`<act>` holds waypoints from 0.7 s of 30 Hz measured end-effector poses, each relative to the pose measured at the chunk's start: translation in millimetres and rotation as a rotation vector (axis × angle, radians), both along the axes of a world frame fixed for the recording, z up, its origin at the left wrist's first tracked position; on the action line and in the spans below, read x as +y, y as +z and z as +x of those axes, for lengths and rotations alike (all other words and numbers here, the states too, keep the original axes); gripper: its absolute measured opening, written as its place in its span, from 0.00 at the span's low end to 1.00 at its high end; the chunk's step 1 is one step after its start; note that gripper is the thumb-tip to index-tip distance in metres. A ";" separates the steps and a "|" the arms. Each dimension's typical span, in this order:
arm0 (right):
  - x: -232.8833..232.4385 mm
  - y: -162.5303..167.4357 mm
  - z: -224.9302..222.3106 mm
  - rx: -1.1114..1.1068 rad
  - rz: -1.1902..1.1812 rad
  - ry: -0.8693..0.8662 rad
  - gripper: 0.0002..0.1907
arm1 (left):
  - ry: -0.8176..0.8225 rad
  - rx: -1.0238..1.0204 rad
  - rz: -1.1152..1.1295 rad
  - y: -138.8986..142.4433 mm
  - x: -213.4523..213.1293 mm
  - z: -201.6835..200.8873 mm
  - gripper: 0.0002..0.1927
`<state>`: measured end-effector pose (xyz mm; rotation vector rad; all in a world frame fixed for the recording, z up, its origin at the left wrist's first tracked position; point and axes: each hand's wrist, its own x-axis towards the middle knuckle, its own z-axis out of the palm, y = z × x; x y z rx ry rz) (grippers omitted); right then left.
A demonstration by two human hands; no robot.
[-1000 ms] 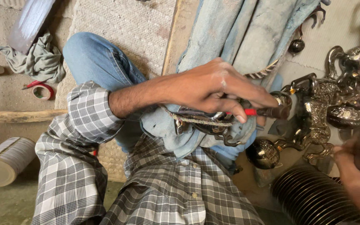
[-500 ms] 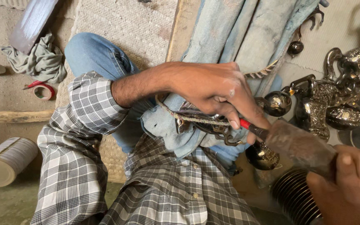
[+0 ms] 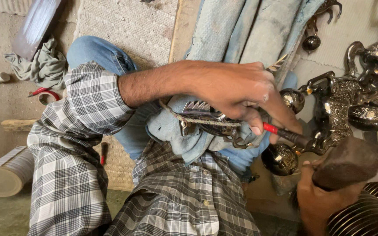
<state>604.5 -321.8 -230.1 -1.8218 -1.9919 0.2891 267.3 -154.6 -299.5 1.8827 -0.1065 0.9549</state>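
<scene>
Far left: grey ribbed cylinder [image 3: 6,175] lying on the concrete floor at 8 o'clock, crumpled grey-green rag [image 3: 44,66] at 10 o'clock.

Centre: polished chased silver metal casting [image 3: 211,121] lies on pale blue cloth [image 3: 176,131] over the lap, lashed with a twisted rope loop [image 3: 197,120]. Most of its shape is covered by the hand.

Left hand [image 3: 237,94] reaches across from 9 o'clock, fingers pinched shut around a thin dark steel punch with red grip band [image 3: 285,133]. Long axis runs roughly 10-to-4 o'clock, tip pointing down-right; the tip is lost among ornate silver horse-shaped pieces [image 3: 342,105] at 3 o'clock, contact point unclear.

Right hand [image 3: 318,196] at 4-5 o'clock wraps a brown, rough-faced blocky hammer head [image 3: 346,164]; handle hidden, wrist cut off by the frame edge. Hammer head sits just right of the punch end, whether touching I can't tell.

Dark ribbed metal discs [image 3: 364,214] at 5 o'clock, partly cropped.
</scene>
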 end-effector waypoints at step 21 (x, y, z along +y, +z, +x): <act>-11.6 -8.4 8.4 -0.005 0.020 0.052 0.29 | -0.010 -0.062 0.063 -12.2 -18.6 -0.6 0.23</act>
